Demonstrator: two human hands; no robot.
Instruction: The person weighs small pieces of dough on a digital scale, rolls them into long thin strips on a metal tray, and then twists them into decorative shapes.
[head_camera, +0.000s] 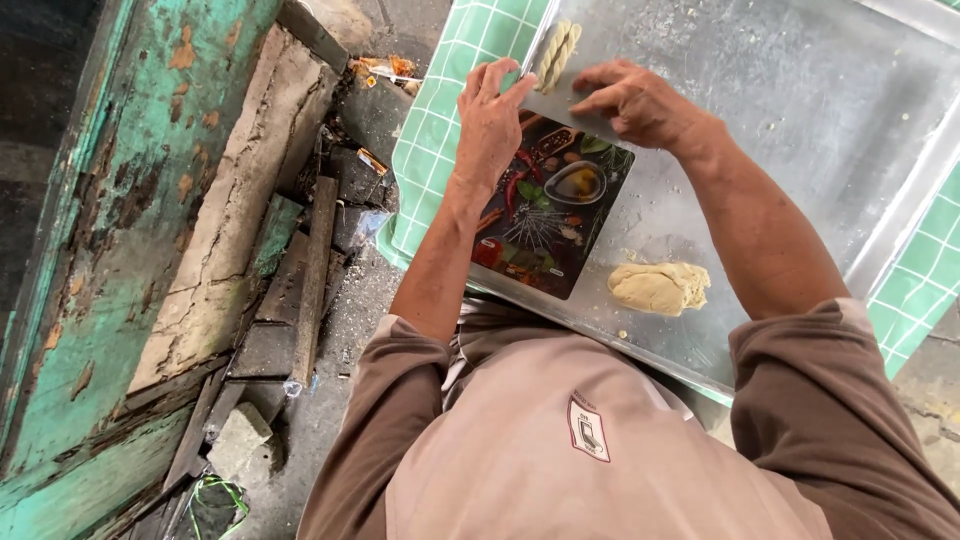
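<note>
Metal tray (800, 120) cut off top right; cutting board (545, 215) far end under left hand (490, 120).

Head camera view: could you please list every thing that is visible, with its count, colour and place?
Twisted dough rope: one, pale yellow, top of the tray, between both hands.
Dough lump: one, pale yellow, near edge of the tray.
Cutting board: one, dark with a spice picture, on the tray, left side.
Metal tray: one, silver, floured, on the cloth.
Checked cloth: one, green and white, under the tray.
Wooden door: one, peeling teal paint, far left.
Wood scraps and rubble: several, grey-brown, on the ground.
Left hand: beside the rope.
Right hand: beside the rope.
</note>
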